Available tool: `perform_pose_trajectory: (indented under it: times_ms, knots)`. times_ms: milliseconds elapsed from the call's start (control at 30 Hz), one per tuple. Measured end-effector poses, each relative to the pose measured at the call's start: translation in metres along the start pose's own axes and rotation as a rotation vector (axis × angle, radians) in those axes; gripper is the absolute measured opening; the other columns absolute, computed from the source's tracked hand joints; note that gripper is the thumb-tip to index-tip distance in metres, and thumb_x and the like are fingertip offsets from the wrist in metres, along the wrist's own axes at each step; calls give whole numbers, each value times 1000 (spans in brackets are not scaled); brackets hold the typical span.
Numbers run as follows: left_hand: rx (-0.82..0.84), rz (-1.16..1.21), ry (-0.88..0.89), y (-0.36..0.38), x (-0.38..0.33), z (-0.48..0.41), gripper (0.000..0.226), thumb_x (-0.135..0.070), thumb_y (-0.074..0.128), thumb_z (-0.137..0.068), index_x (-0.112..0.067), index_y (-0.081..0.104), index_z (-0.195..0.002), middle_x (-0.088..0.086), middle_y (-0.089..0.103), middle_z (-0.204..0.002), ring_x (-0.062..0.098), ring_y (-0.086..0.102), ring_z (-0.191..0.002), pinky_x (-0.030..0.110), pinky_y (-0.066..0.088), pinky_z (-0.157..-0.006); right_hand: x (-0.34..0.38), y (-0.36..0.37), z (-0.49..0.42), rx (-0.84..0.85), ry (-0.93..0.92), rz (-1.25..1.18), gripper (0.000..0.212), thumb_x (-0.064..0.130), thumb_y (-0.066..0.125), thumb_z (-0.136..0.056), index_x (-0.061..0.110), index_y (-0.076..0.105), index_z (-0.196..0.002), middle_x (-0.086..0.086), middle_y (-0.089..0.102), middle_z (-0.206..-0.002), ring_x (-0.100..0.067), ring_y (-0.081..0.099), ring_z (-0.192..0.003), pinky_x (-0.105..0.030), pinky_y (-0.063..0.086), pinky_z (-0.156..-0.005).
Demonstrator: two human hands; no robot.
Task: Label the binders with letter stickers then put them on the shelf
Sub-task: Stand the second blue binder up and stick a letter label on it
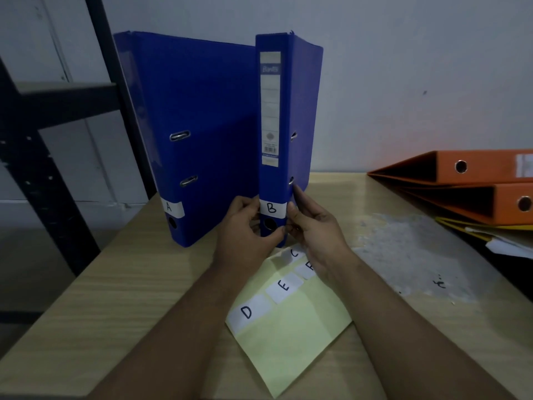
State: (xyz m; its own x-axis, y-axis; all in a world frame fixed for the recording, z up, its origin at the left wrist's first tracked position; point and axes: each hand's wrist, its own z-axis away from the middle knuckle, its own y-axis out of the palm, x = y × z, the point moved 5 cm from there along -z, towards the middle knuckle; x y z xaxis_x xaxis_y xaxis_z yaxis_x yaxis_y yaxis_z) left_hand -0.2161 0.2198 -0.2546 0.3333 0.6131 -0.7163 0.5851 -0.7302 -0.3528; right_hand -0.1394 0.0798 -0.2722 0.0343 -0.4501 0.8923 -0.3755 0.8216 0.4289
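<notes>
Head camera view, looking down at two bare hands working at a pale wooden counter (pixel 115 298). Between the hands stands the B binder (pixel 272 111), blue and upright, its spine facing the viewer. A white B sticker (pixel 272 208) sits across the spine just above the round finger hole. The left hand (pixel 245 226) curls round the foot of the spine from the left, thumb lying across the front beside the hole. The right hand (pixel 314 223) holds the right edge, thumb pressed on the end of the sticker and fingers reaching up the side.

Just left of the left hand stands the A binder (pixel 196 125), also blue and upright, turned at an angle, with an A sticker (pixel 172 208) low on its spine. Both binders are closed, so their contents cannot be seen.

Below the hands, under the wrists, lies a pale yellow backing sheet (pixel 291 336). It carries the D sticker (pixel 248 311), the E sticker (pixel 284 287) and the C sticker (pixel 292 252), plus one more partly hidden by the right wrist.

Well to the right of the right hand, two orange binders (pixel 476 166) lie flat, stacked on yellow papers (pixel 476 226). Far left of the left hand stands a black metal shelf (pixel 57 96)
</notes>
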Motion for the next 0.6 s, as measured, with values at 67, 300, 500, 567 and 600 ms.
perform_pose_trajectory:
  times_ms: [67, 300, 500, 567, 600]
  knots:
    - [27, -12, -9, 2, 0, 0, 68, -27, 92, -80, -25, 64, -142, -13, 53, -111, -7, 63, -101, 15, 58, -88, -1, 0, 0, -18, -2, 6, 46, 11, 69, -103, 23, 66, -147, -2, 75, -135, -27, 73, -124, -43, 60, -99]
    - [152, -43, -116, 9, 11, -3, 97, -35, 82, -88, -48, 24, -164, -16, 54, -119, 1, 62, -101, 29, 59, -89, 12, 10, 19, -4, -159, 171, 70, 10, 83, -92, 26, 56, -155, 3, 82, -115, -27, 80, -103, -49, 63, -94]
    - [62, 28, -170, -3, 5, 2, 75, -34, 91, -80, -39, 45, -138, -20, 71, -111, -5, 70, -92, 21, 60, -78, 8, 7, 19, -21, -181, 295, 78, 0, 78, -95, 32, 50, -160, -13, 83, -99, -27, 80, -91, -46, 64, -90]
    - [51, 7, -153, -4, 3, 4, 66, -38, 91, -79, -39, 49, -131, -19, 73, -113, -4, 70, -97, 23, 62, -81, 8, 7, 20, -17, -177, 299, 77, -2, 74, -97, 33, 49, -160, -8, 83, -103, -24, 80, -94, -41, 66, -86]
    - [46, -9, -135, -4, 1, 4, 64, -39, 91, -80, -37, 52, -131, -18, 74, -116, -3, 70, -101, 23, 62, -84, 8, 7, 21, -19, -172, 309, 76, -4, 72, -98, 35, 50, -159, -6, 83, -104, -21, 79, -92, -34, 66, -79]
